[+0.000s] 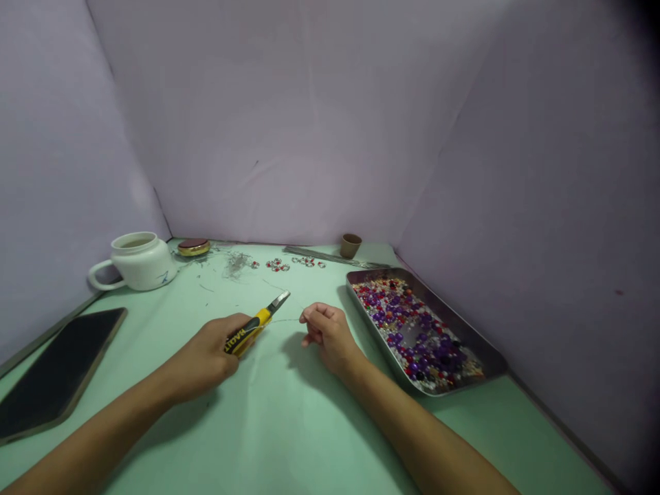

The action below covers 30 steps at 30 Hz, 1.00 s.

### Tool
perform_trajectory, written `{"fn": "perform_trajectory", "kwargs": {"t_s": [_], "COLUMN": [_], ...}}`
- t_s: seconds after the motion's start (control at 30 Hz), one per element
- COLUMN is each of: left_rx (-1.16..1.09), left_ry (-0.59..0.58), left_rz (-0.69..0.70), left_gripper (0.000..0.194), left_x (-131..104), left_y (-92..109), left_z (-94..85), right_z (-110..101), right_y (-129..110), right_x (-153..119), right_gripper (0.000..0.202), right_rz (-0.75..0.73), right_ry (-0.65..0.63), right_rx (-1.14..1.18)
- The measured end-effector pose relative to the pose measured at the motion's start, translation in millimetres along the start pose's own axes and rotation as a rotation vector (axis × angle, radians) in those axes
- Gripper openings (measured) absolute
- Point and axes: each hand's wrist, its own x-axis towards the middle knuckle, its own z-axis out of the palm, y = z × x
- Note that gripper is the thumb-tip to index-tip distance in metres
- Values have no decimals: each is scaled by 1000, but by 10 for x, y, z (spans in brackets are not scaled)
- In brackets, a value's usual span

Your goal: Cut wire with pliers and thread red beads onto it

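Observation:
My left hand [214,354] is closed round the yellow and black handles of a pair of pliers [258,322], whose metal jaws point up and to the right. A thin wire [284,320] runs from beside the pliers to my right hand [330,335], which pinches its end between thumb and fingertips. Both hands are held over the green tabletop [268,426]. Whether the wire passes through the handles or lies behind them, I cannot tell. Close to my right hand stands a metal tray [495,361] filled with purple, red, white and orange beads [412,330].
Toward the back lie several small red and silver bead pieces [278,265], a tangle of wire scraps [237,265] and a bundle of long wires [330,256]. A brown cup [350,245] is behind them. At left are a white mug [144,262], a round tin [194,247] and a phone [62,368].

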Motion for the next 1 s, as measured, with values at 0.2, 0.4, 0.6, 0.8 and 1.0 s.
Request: {"fn": "perform_trajectory", "kwargs": {"t_s": [0.2,0.4,0.6,0.8,1.0], "left_rx": [-87,-261,-576,-566,-314], "left_ry": [38,60,468,128,-21], "left_rz": [-66,-149,-316,-257,-72], "left_gripper": [19,25,45,32,26], "left_x": [44,118,115,-8,-28], "left_y": [-42,-163,-504,-229,-21], "left_z": [-68,-108,-442,-377,-151], "right_z": [-29,-52,-122,-94,-113], "right_y": [42,76,71,55,44], "right_x": [-1,16,74,39,38], "right_gripper": [11,10,12,14,13], "right_rz": [33,26,34,199,366], "right_ry": [-30,-11,47,-18,-91], "right_rx": [48,23,93,333,571]}}
